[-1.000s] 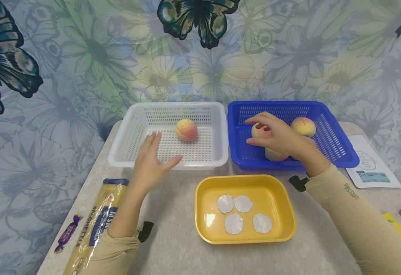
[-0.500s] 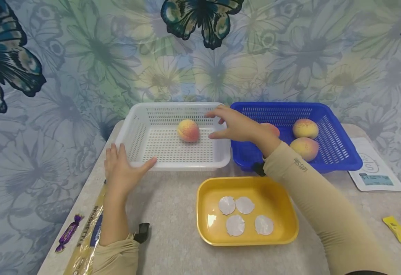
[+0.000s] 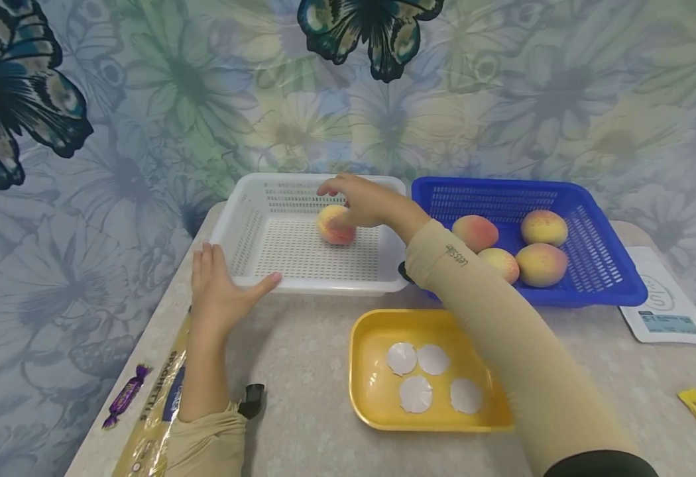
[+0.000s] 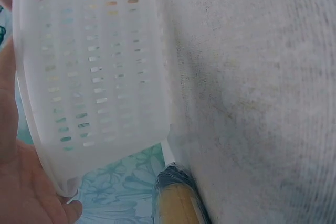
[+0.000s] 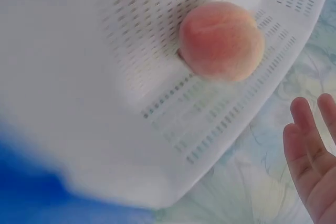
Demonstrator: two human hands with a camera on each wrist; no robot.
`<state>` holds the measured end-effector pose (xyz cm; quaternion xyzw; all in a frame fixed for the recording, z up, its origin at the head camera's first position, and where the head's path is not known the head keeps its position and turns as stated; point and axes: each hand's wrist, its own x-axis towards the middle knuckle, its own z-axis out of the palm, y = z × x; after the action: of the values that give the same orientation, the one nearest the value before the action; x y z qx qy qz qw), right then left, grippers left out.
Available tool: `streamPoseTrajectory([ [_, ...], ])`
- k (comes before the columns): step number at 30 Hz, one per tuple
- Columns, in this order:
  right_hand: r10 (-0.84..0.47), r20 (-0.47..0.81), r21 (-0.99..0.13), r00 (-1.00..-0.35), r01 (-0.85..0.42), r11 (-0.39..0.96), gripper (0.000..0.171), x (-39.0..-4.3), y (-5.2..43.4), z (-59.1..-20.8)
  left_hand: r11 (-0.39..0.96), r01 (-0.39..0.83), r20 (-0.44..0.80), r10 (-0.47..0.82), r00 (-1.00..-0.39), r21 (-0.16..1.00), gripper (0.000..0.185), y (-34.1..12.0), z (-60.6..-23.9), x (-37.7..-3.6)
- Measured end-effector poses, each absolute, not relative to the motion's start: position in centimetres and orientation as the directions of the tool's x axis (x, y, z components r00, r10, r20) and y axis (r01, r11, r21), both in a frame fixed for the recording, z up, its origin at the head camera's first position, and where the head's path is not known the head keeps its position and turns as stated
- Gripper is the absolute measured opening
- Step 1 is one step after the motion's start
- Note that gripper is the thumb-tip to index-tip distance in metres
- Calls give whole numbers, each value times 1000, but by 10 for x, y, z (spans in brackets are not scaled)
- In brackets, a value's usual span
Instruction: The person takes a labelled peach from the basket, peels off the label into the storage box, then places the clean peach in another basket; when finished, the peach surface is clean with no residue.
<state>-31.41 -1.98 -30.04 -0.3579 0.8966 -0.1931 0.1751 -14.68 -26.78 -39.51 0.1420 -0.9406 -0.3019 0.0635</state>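
Over white basket, open right grip nears peach

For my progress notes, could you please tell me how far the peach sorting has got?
One peach lies in the white basket. The right hand hovers over it, open, while the left hand steadies the basket's near rim. Four peaches remain in the blue basket.

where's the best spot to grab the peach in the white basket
Grip the peach round its widest part, fingers and thumb on opposite sides, coming from above. It is round and sits alone on the white basket floor, whose walls block a low sideways approach. The right hand is already over it.
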Motion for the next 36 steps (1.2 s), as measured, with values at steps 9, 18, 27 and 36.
streamPoseTrajectory([
  [9,-684,-189,-501,-704,-530,684,62,-325,-45,-314,791,-233,41,-309,-950,566,136,-268,-397,-148],
  [18,-631,-271,-387,-727,-518,763,65,-337,-42,-345,796,-225,44,-301,-953,562,135,-265,-397,-147],
  [27,-635,-236,-304,-736,-565,768,78,-337,-39,-357,807,-214,54,-290,-956,550,135,-266,-396,-148],
  [36,-595,-211,-312,-776,-524,793,88,-337,-40,-367,801,-234,50,-312,-949,551,136,-269,-397,-148],
])
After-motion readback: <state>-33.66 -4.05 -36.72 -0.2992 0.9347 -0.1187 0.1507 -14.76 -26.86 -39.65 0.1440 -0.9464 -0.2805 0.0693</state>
